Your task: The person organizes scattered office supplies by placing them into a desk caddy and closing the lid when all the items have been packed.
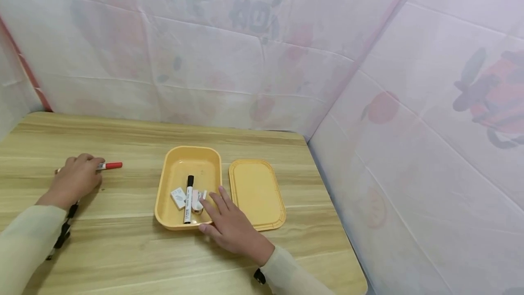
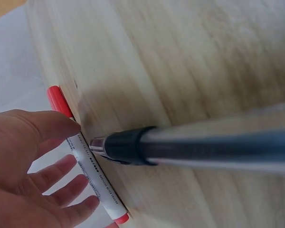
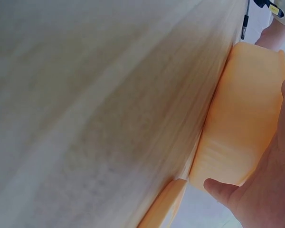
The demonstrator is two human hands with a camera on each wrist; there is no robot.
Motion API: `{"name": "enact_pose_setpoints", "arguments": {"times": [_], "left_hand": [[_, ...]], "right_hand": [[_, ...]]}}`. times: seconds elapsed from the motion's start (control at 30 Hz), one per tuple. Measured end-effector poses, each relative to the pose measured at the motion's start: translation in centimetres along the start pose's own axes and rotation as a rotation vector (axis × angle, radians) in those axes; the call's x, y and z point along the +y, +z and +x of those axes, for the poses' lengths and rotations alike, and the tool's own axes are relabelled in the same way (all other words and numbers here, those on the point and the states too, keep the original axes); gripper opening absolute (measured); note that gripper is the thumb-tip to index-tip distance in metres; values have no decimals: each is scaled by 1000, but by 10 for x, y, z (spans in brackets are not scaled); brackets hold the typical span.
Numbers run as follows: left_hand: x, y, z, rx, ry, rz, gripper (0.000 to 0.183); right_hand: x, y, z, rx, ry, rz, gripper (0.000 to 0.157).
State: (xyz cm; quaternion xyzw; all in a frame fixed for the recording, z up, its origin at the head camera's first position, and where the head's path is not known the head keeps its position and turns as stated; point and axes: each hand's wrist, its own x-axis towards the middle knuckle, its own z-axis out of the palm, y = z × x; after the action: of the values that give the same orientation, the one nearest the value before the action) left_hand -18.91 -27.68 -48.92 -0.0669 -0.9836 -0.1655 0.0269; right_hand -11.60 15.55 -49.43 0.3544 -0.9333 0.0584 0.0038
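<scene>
On the left of the table my left hand [image 1: 78, 176] pinches a red-capped white marker [image 1: 113, 165]. In the left wrist view its thumb and fingertips lie along the white barrel [image 2: 92, 166]. My right hand [image 1: 233, 226] rests at the near right corner of a yellow plastic box [image 1: 161, 190], fingers spread over the rim and thumb by the near edge. In the box are a black-capped marker [image 1: 188, 199], a small printed white box [image 1: 178, 198] and a pink and white object [image 1: 197, 201] like a small stapler, partly hidden by the fingers.
A yellow lid [image 1: 258, 190] lies flat right of the box, partly behind my right hand. A pen-like rod [image 2: 180, 148] with a dark grip crosses the left wrist view. Printed sheets [image 1: 204, 58] hang behind the wooden table [image 1: 135, 258] and along its right side.
</scene>
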Motion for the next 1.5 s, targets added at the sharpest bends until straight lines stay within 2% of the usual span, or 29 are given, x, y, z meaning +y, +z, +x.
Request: {"name": "enact_pose_setpoints", "arguments": {"times": [0.17, 0.37, 0.53, 0.63, 0.97, 1.07, 1.33, 1.5], "left_hand": [[-2, 0, 4, 13, 51, 46, 41], [-5, -1, 6, -34, 62, 56, 41], [-5, -1, 4, -10, 85, 62, 34], [-5, -1, 3, 0, 89, 61, 31], [-9, -2, 4, -29, 102, 41, 31], [-13, -2, 4, -11, 111, 42, 32], [-17, -11, 0, 22, 111, 72, 34], [-13, -18, -1, 26, 101, 92, 38]], "right_hand": [[1, 3, 1, 5, -1, -9, 65], [-1, 2, 1, 5, -6, -21, 65], [-2, 1, 0, 9, -9, -13, 65], [-2, 1, 0, 7, -4, -10, 65], [-3, 0, 0, 4, -1, -2, 65], [-3, 0, -1, 2, 0, 5, 65], [-3, 0, -1, 3, 1, 13, 65], [-4, -3, -2, -11, 9, 16, 65]]}}
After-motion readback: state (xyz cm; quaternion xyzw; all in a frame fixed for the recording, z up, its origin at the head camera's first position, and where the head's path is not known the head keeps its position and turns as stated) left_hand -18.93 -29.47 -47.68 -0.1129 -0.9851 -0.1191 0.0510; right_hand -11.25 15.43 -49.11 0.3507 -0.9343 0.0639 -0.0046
